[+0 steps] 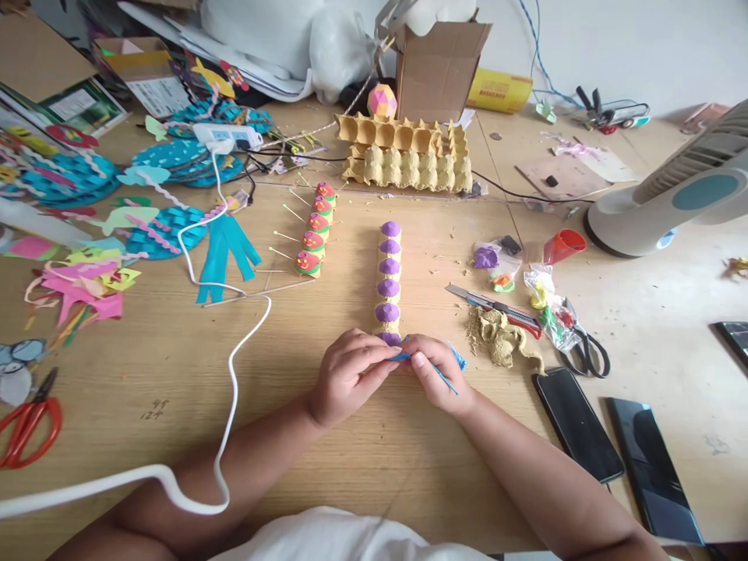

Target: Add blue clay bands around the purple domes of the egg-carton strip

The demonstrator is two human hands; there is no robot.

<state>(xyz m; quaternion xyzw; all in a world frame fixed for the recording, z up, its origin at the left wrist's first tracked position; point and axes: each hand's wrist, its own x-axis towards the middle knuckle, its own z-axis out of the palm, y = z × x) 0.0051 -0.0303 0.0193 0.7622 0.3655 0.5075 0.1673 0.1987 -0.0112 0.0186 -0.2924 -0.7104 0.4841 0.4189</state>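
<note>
My left hand and my right hand meet near the middle of the table, fingertips pinched on a thin blue strip. One end of the strip sticks out below the right hand; its exact material is unclear. Just beyond my fingers lies a strip cut from an egg carton, its row of bumps capped in purple. The nearest bump is partly hidden by my hands. Some crinkled blue material shows behind my right hand.
Left of the purple row is a decorated egg-carton caterpillar with sticks. A utility knife, carton scraps, black scissors and phones lie right. A white cable crosses the left; egg cartons stand behind.
</note>
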